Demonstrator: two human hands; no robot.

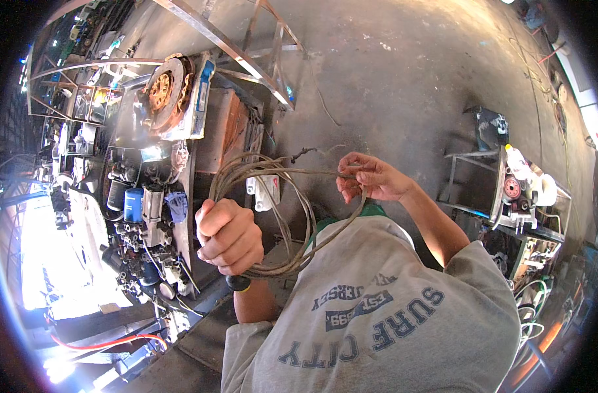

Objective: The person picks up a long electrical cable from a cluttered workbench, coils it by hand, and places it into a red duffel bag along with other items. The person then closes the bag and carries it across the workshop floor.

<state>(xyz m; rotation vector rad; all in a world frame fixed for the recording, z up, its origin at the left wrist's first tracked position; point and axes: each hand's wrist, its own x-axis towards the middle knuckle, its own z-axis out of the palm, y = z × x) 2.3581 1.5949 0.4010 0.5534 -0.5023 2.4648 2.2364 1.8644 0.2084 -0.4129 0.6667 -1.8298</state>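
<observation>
A grey-brown cable [282, 268] hangs in several loose loops in front of my body. My left hand [230, 237] is closed in a fist round the left side of the coil. Below that fist a black rounded end with a yellow band [238, 283] sticks out; the rest of it is hidden. With fingers and thumb pinched together, my right hand [375, 177] grips one strand, which runs across from the top of the coil and bends down again below the fingers. A dark, ragged piece [304, 154] stands out above the loops.
On the left, a bench holds a rusty brake disc [170, 93], a blue cylinder [134, 205] and many metal parts. A metal frame [227, 46] stands beyond it. To the right is a metal stand [475, 160] with bottles [518, 162]. Cables lie on the concrete floor [403, 78].
</observation>
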